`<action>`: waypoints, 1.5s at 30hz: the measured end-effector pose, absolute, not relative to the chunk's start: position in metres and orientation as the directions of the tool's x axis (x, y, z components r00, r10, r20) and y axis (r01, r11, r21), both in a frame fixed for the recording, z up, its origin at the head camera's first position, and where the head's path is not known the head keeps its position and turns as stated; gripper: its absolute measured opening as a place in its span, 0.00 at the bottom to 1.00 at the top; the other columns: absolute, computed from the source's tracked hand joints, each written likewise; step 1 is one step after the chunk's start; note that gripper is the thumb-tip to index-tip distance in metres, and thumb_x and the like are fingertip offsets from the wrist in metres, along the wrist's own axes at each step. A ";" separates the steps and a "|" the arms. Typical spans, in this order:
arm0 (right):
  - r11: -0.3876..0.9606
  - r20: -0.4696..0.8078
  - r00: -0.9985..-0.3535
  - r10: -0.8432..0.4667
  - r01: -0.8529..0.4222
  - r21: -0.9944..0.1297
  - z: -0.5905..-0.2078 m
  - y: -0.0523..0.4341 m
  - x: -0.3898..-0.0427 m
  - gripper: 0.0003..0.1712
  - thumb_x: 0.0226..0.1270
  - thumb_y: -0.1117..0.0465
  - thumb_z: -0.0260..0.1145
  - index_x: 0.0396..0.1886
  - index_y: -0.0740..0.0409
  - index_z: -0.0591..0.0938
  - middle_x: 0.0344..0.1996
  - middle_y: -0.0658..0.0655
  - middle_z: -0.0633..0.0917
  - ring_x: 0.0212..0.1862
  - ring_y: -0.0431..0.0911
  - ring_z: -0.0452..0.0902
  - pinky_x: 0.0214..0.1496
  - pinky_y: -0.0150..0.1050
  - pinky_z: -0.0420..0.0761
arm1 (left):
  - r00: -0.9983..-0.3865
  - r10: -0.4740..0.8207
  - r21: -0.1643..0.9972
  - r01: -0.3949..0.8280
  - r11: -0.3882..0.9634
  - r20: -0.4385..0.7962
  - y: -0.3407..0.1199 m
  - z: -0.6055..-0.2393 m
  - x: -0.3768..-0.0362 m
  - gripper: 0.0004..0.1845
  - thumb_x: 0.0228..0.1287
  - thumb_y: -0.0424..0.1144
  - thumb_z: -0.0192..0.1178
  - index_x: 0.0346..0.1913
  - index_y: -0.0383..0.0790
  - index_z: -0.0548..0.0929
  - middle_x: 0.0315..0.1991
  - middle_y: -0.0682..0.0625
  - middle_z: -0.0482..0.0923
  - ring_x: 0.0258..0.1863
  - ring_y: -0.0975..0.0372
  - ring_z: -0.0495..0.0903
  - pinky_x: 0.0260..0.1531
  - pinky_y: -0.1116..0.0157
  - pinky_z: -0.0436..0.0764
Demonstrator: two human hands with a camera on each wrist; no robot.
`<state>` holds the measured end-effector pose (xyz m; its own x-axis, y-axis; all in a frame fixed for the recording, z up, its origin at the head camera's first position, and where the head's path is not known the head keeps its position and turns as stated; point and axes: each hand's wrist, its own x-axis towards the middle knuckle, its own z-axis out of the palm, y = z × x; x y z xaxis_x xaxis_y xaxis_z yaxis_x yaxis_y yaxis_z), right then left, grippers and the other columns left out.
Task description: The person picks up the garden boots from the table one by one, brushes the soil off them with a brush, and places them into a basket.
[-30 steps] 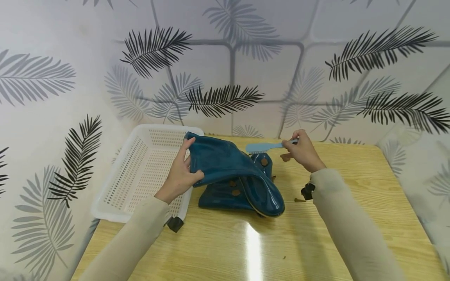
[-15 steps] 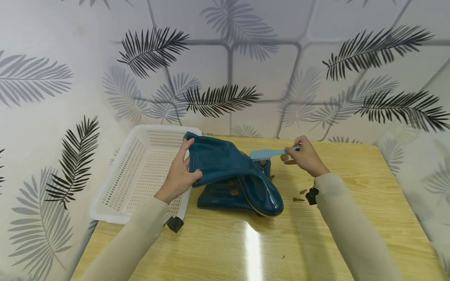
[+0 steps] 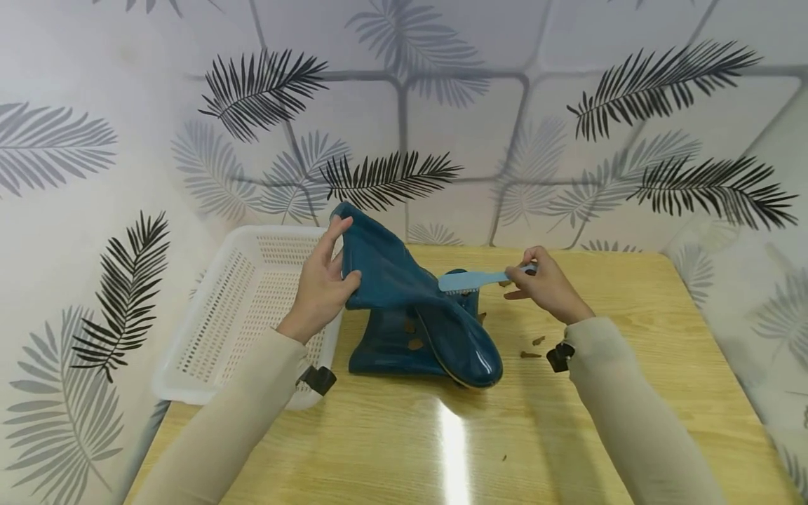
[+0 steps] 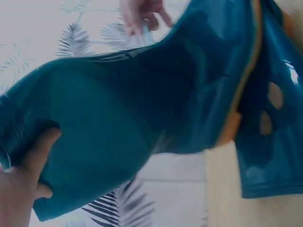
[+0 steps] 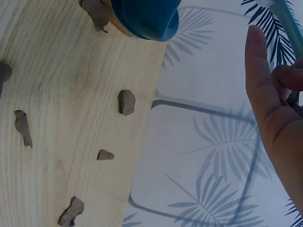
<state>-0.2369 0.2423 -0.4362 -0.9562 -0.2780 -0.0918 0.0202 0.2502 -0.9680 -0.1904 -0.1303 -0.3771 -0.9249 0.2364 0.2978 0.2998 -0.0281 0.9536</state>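
Observation:
My left hand [image 3: 320, 284] grips the top of a glossy dark blue rain boot's shaft [image 3: 379, 263], raised and tilted, sole side low. Beneath it a second rain boot [image 3: 388, 358] lies on the table, with brown clumps [image 3: 414, 344] stuck to it. My right hand [image 3: 548, 286] pinches the handle of a light blue brush [image 3: 461, 282], whose bristles face down. The brush head is close to the raised boot and above the lying boot's foot; contact cannot be made out. In the left wrist view, the thumb [image 4: 42, 151] presses against the boot shaft.
A white perforated plastic basket [image 3: 246, 315] stands left of the boots. Several brown lumps [image 5: 126, 102] are scattered on the wooden table [image 3: 606, 393] to the right. A leaf-patterned wall [image 3: 442, 119] rises behind the table's back edge.
My left hand has lifted the top of the upper boot higher, tilting its shaft more steeply. The brush in my right hand has moved slightly down overall, then left over the last half second.

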 end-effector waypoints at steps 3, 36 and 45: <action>0.259 -0.090 -0.956 -0.277 0.016 -0.966 -0.439 0.245 -0.235 0.16 0.79 0.64 0.54 0.40 0.59 0.54 0.39 0.65 0.70 0.36 0.47 0.77 0.49 0.45 0.84 | -0.911 0.236 0.941 0.328 -0.085 0.339 -0.124 -0.366 -0.194 0.38 0.60 0.11 0.47 0.75 0.29 0.60 0.81 0.49 0.34 0.78 0.54 0.48 0.24 0.69 0.65; 0.197 -0.083 -0.968 -0.239 0.036 -0.980 -0.444 0.260 -0.207 0.18 0.79 0.60 0.56 0.41 0.57 0.53 0.37 0.58 0.64 0.34 0.44 0.73 0.52 0.51 0.82 | -0.842 0.101 0.823 0.481 -0.303 0.530 -0.150 -0.274 -0.192 0.31 0.56 0.07 0.47 0.45 0.44 0.86 0.73 0.36 0.61 0.75 0.52 0.58 0.66 0.56 0.68; 0.181 -0.097 -0.970 -0.223 0.056 -0.982 -0.450 0.273 -0.195 0.19 0.79 0.58 0.56 0.40 0.57 0.53 0.40 0.60 0.65 0.38 0.44 0.77 0.51 0.49 0.83 | -0.890 0.031 0.837 0.417 -0.354 0.456 -0.184 -0.240 -0.187 0.25 0.58 0.06 0.46 0.47 0.31 0.84 0.72 0.41 0.65 0.69 0.40 0.66 0.49 0.57 0.80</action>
<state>-0.1951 0.2726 -0.4505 -0.9701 -0.2227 -0.0968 0.0564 0.1812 -0.9818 -0.1868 -0.1840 -0.2397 -0.8897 0.0305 0.4556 0.4166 -0.3540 0.8373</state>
